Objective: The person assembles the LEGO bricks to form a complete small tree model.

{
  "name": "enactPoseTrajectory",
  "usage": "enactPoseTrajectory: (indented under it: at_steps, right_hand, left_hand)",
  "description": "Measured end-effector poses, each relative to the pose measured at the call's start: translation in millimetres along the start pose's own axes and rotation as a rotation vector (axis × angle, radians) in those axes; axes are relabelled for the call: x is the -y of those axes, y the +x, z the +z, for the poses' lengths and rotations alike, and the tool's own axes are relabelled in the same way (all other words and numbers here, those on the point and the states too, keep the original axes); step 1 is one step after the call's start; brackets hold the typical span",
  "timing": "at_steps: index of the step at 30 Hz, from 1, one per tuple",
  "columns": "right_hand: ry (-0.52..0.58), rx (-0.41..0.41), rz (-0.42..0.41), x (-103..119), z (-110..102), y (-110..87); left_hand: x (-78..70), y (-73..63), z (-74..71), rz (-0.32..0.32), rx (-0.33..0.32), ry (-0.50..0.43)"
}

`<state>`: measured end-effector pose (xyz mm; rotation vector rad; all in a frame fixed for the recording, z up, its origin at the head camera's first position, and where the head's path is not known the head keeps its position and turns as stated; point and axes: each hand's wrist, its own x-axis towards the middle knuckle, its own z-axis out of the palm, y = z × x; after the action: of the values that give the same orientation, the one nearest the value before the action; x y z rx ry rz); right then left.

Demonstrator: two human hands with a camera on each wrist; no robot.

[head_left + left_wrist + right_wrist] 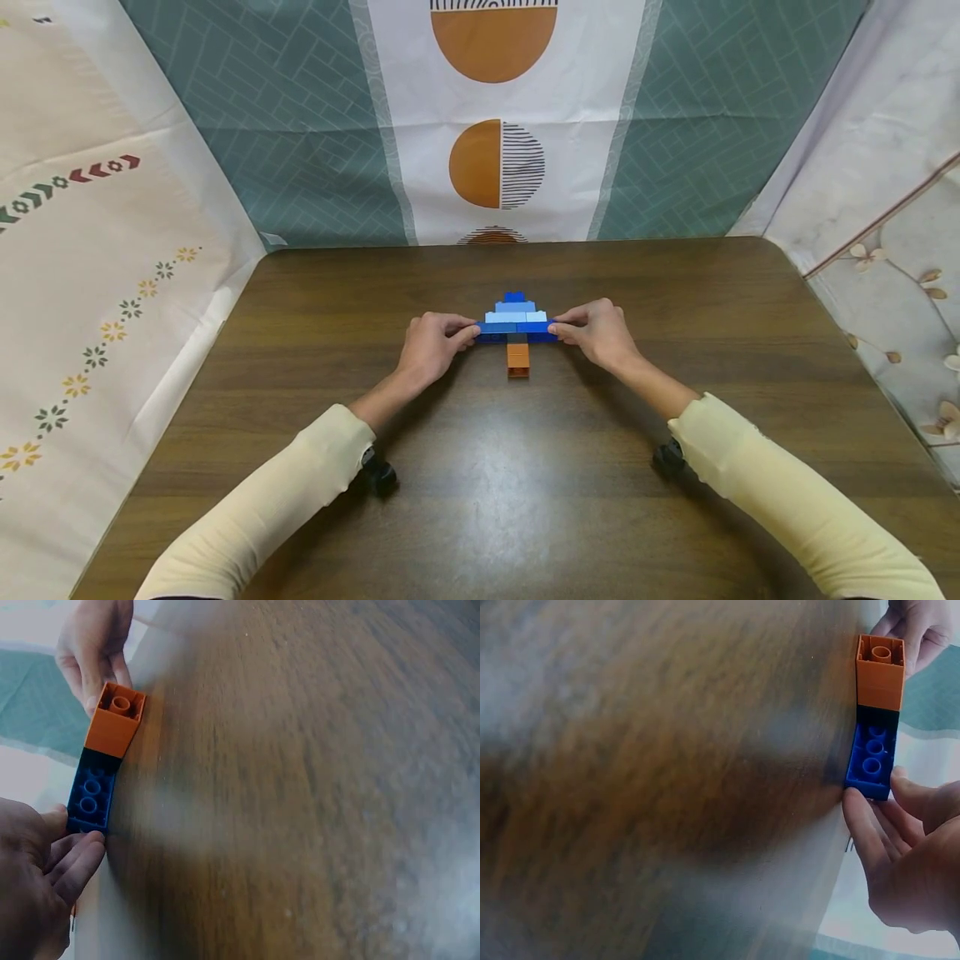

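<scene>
A stepped toy brick model [515,317] lies on its side on the table, its blue tiers narrowing away from me. Orange bricks [518,358] form a stem that points toward me, their hollow underside showing in both wrist views. My left hand [435,343] pinches the left end of the widest dark blue tier [91,796] between thumb and fingers. At the opposite end of that tier, my right hand [602,335] pinches it the same way. In the right wrist view, the tubes under the dark blue brick [871,757] are visible beside my fingers.
The brown wooden table [510,517] extends around the model on all sides. Behind its far edge hangs a green and white patterned cloth [300,125]. Pale printed cloths line the left and right sides. Dark wrist cameras [380,477] sit under both sleeves.
</scene>
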<state>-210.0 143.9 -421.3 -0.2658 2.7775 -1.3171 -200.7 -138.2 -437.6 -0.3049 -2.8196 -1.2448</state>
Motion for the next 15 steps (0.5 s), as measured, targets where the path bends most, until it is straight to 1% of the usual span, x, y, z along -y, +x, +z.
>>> enactPoseTrajectory:
  at_steps: [5,8,11,13,15]
  right_hand:
    - [-0.039,-0.018,-0.002,-2,-1,-0.1]
    - [-0.050,-0.037,-0.007,-5,-4,-1.1]
    - [-0.034,-0.060,-0.016,-7,-10,-2.7]
    - [-0.006,-0.059,-0.021,-9,-14,-3.4]
    - [0.019,-0.047,-0.033,-11,-19,-4.1]
  left_hand:
    - [0.9,1.6,-0.2,0.020,-0.021,0.056]
    - [3.8,2.1,-2.2,0.037,-0.043,0.070]
    - [7.1,1.1,-6.5,0.049,-0.059,0.065]
    - [9.7,-0.5,-10.4,0.062,-0.062,0.051]
    - [12.0,-2.5,-14.3,0.087,-0.061,0.030]
